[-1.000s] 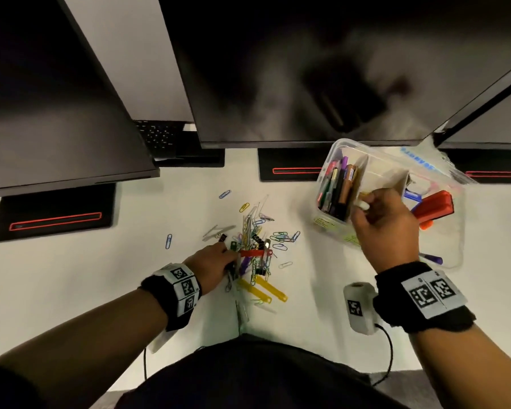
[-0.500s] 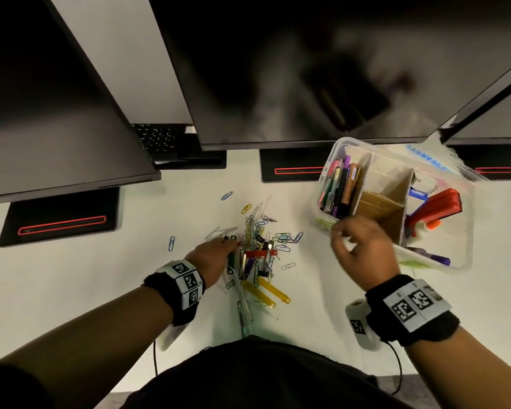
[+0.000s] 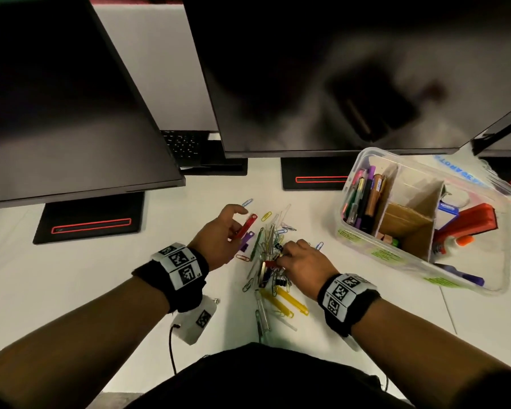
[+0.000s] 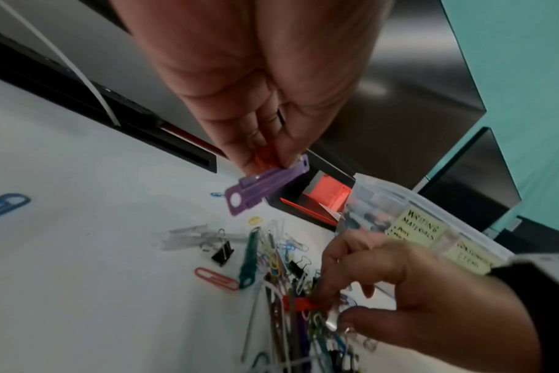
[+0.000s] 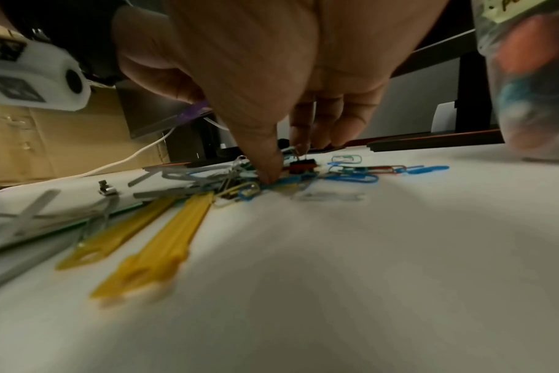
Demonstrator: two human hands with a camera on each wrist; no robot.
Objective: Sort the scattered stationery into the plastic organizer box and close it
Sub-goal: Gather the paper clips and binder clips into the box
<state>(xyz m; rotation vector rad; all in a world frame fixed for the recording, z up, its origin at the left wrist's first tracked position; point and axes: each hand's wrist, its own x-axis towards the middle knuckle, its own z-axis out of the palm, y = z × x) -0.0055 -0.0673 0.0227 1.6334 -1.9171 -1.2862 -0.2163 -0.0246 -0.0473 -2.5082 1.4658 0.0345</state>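
1. The plastic organizer box (image 3: 363,237) is seen open at the far right of the white desk (image 3: 71,276), divided by cardboard: pens (image 3: 362,199) fill the left compartment, a red stapler (image 3: 469,221) and a glue bottle (image 3: 455,246) lie in the right one.
2. A purple fastener strip (image 4: 265,188) and a red one (image 3: 245,227) are pinched by the left hand (image 3: 219,240).
3. A red clip (image 4: 299,302) in the clip pile (image 3: 270,261) is pinched by the right hand (image 3: 303,265).
4. Two yellow strips (image 3: 283,301) are counted near the pile.
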